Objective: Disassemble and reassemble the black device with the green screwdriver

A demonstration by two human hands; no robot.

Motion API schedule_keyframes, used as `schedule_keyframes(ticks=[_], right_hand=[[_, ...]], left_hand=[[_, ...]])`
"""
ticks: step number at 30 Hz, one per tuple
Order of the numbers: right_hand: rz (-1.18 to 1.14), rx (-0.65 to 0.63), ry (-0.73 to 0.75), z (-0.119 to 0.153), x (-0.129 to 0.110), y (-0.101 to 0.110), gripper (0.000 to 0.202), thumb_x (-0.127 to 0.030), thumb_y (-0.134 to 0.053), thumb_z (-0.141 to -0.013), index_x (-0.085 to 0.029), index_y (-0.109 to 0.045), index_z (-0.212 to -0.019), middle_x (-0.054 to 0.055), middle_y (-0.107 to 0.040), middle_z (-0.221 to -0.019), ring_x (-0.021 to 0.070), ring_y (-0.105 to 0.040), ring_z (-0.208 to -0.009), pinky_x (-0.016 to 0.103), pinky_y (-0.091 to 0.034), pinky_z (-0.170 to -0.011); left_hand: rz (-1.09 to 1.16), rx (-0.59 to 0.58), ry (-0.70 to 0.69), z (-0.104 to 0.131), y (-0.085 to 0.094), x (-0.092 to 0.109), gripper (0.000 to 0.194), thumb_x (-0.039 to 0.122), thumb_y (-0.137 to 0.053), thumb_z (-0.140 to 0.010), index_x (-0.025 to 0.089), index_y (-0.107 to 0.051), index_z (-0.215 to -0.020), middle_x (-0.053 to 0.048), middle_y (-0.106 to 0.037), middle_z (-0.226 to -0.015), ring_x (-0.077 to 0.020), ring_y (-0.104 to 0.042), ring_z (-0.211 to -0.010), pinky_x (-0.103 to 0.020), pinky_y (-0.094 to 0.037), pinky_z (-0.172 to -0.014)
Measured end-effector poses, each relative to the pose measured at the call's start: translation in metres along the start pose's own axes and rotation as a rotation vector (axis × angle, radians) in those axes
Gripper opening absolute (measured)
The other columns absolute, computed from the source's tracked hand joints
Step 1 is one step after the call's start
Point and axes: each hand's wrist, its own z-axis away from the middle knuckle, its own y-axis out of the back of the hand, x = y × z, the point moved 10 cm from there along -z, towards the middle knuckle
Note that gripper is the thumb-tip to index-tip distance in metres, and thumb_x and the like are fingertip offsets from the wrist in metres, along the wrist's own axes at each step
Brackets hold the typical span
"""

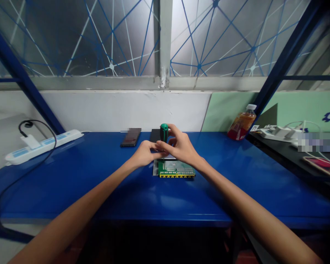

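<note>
A screwdriver (164,132) with a green and black handle stands upright over a green circuit board (178,167) with a yellow-edged connector strip along its front. My right hand (183,146) is closed around the screwdriver's handle from the right. From the left, my left hand (146,153) reaches in below the handle, its fingertips pressed together close to the shaft; what they pinch is too small to make out. The board lies on the blue table (104,187), with a dark flat object (155,135) behind it, partly covered by the hands.
A dark phone (131,137) lies left of the hands. Far left is a white power strip (44,146) with a black cable looping over the table edge. A drink bottle (242,123) stands back right, near chargers and a red-screened phone (323,167) on a black surface.
</note>
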Motion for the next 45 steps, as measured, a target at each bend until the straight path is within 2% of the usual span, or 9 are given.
schedule_keyframes(ticks=[7, 13, 17, 24, 26, 32, 36, 42, 45], right_hand=[[0.004, -0.006, 0.012, 0.000, -0.001, -0.001, 0.046, -0.038, -0.061, -0.082, -0.022, -0.045, -0.122, 0.002, -0.064, -0.089, 0.0110, -0.055, -0.055, 0.027, -0.038, -0.054], [-0.005, -0.007, 0.005, 0.001, 0.002, -0.002, 0.046, -0.038, -0.059, -0.083, -0.022, -0.045, -0.123, 0.000, -0.062, -0.081, 0.0128, -0.057, -0.056, 0.028, -0.038, -0.054], [0.014, -0.004, 0.006, 0.001, 0.001, -0.001, 0.047, -0.038, -0.061, -0.082, -0.022, -0.046, -0.124, -0.001, -0.062, -0.078, 0.0132, -0.055, -0.056, 0.028, -0.039, -0.055], [-0.015, -0.032, 0.007, 0.002, -0.003, -0.002, 0.048, -0.032, -0.061, -0.082, -0.022, -0.045, -0.127, 0.000, -0.065, -0.081, 0.0133, -0.056, -0.060, 0.030, -0.044, -0.060], [-0.025, -0.030, 0.008, 0.002, -0.003, -0.002, 0.047, -0.032, -0.061, -0.082, -0.022, -0.045, -0.126, 0.001, -0.065, -0.083, 0.0132, -0.057, -0.061, 0.030, -0.044, -0.060], [-0.041, -0.016, -0.008, 0.002, 0.000, -0.001, 0.047, -0.033, -0.064, -0.082, -0.022, -0.046, -0.123, 0.000, -0.065, -0.082, 0.0124, -0.056, -0.058, 0.030, -0.045, -0.058], [-0.052, -0.024, -0.006, 0.002, 0.000, -0.002, 0.046, -0.036, -0.063, -0.083, -0.022, -0.046, -0.123, 0.001, -0.065, -0.085, 0.0111, -0.054, -0.054, 0.029, -0.042, -0.053], [-0.098, -0.057, 0.009, 0.002, 0.001, -0.006, 0.046, -0.028, -0.059, -0.083, -0.023, -0.044, -0.126, 0.000, -0.063, -0.082, 0.0113, -0.055, -0.056, 0.028, -0.043, -0.054], [-0.072, -0.052, 0.005, 0.001, 0.003, -0.006, 0.045, -0.030, -0.060, -0.083, -0.023, -0.045, -0.125, 0.000, -0.063, -0.081, 0.0114, -0.054, -0.055, 0.029, -0.043, -0.054]], left_hand=[[0.027, -0.114, -0.020, 0.001, -0.006, 0.005, 0.017, 0.030, -0.070, -0.077, 0.015, -0.077, -0.083, -0.007, -0.076, -0.085, -0.0225, -0.068, -0.083, -0.034, -0.050, -0.079], [-0.028, -0.061, -0.004, 0.000, -0.005, -0.003, 0.024, 0.034, -0.074, -0.075, 0.013, -0.077, -0.085, -0.008, -0.076, -0.086, -0.0230, -0.068, -0.082, -0.034, -0.051, -0.078], [-0.015, -0.074, 0.010, 0.000, -0.006, -0.005, 0.022, 0.032, -0.075, -0.073, 0.013, -0.077, -0.084, -0.008, -0.076, -0.085, -0.0236, -0.068, -0.083, -0.035, -0.051, -0.079], [-0.007, -0.226, -0.044, 0.003, -0.018, 0.006, 0.023, 0.033, -0.067, -0.083, 0.014, -0.077, -0.090, -0.009, -0.076, -0.088, -0.0224, -0.068, -0.087, -0.034, -0.051, -0.082], [-0.043, -0.216, -0.060, 0.004, -0.017, 0.006, 0.023, 0.034, -0.066, -0.084, 0.014, -0.076, -0.090, -0.009, -0.075, -0.088, -0.0223, -0.068, -0.087, -0.033, -0.051, -0.081], [-0.127, -0.091, -0.083, 0.002, -0.008, 0.002, 0.018, 0.032, -0.073, -0.077, 0.015, -0.076, -0.082, -0.007, -0.076, -0.086, -0.0221, -0.068, -0.084, -0.031, -0.049, -0.077], [-0.100, -0.119, -0.055, 0.001, -0.008, -0.002, 0.018, 0.029, -0.070, -0.079, 0.014, -0.077, -0.085, -0.008, -0.076, -0.088, -0.0230, -0.069, -0.087, -0.032, -0.050, -0.080], [-0.079, -0.173, -0.056, 0.002, -0.012, 0.002, 0.023, 0.034, -0.069, -0.080, 0.013, -0.077, -0.088, -0.009, -0.076, -0.089, -0.0233, -0.070, -0.086, -0.032, -0.051, -0.079], [-0.131, -0.130, -0.073, 0.002, -0.012, 0.003, 0.021, 0.033, -0.072, -0.078, 0.015, -0.077, -0.086, -0.007, -0.076, -0.085, -0.0235, -0.070, -0.085, -0.031, -0.051, -0.077]])
